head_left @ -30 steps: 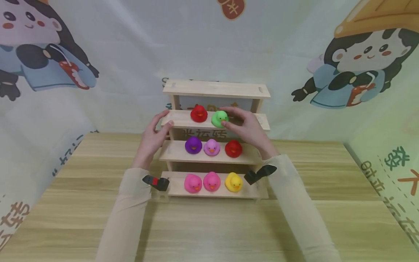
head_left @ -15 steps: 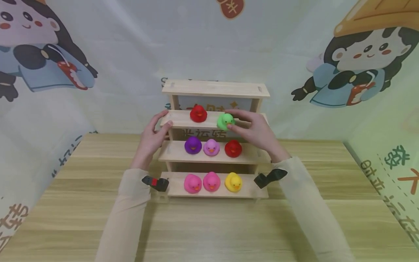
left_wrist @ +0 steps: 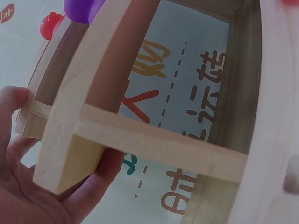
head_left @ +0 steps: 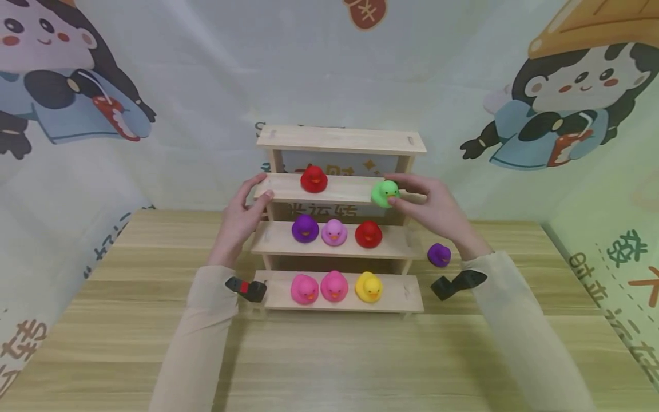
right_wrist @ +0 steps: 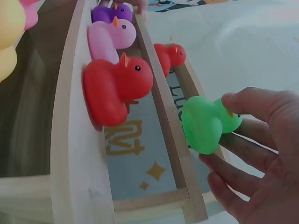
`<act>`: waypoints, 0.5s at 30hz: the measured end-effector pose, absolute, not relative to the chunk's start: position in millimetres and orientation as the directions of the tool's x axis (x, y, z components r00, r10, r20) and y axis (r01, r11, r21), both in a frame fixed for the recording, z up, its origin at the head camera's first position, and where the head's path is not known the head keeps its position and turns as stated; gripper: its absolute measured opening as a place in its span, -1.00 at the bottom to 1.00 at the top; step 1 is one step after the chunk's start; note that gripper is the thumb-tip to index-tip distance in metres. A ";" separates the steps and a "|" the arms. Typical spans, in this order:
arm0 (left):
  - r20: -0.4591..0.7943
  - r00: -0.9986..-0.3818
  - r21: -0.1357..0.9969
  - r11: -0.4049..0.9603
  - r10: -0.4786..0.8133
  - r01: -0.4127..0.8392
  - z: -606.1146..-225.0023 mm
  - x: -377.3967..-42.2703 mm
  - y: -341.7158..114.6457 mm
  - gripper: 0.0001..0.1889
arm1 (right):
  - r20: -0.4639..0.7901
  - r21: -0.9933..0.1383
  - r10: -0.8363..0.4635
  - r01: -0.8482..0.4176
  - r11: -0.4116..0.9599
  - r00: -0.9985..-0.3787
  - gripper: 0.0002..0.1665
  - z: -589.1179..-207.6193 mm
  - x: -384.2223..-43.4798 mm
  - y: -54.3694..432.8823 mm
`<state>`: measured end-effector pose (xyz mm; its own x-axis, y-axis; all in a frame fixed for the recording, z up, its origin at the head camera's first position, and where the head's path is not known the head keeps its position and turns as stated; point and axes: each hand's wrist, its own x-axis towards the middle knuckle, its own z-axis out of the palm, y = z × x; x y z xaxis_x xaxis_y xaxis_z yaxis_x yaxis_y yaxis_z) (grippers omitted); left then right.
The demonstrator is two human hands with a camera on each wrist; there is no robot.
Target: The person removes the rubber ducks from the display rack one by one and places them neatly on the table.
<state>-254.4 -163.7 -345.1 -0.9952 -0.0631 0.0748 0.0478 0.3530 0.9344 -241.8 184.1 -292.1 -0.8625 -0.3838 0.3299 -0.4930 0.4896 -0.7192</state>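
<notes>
Hands apart. Left hand grips rack at 9 o'clock end; right hand pinches green duck. Green duck: right hand's 9 o'clock, left hand's 3 o'clock. Purple duck on tabletop, right hand's 6 o'clock.

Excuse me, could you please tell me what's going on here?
A person's right hand pinches a green duck near the right end of the second shelf from the top of a wooden rack, while the left hand holds that shelf's left end. A red duck sits on the same shelf. Six more ducks line the two lower shelves, and a loose purple duck is on the table, right of the rack.
</notes>
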 end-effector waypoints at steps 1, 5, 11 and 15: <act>0.078 -0.995 0.934 0.354 -0.064 0.051 -345.3 -254.5 -163.4 -0.42 | 0.329 -0.713 -0.384 -0.494 0.498 -0.863 -0.51 -291.9 -241.4 186.2; 0.081 -0.994 0.935 0.350 -0.068 0.052 -345.5 -254.6 -162.9 -0.43 | 0.324 -0.693 -0.373 -0.487 0.533 -0.869 -0.52 -290.3 -239.1 193.8; 0.081 -0.994 0.939 0.340 -0.073 0.052 -346.2 -255.0 -163.1 -0.44 | 0.334 -0.664 -0.357 -0.487 0.568 -0.872 -0.52 -285.7 -235.3 203.7; 0.091 -0.994 0.939 0.338 -0.064 0.064 -346.8 -254.7 -162.8 -0.44 | 0.345 -0.641 -0.355 -0.494 0.587 -0.869 -0.53 -281.7 -232.6 210.5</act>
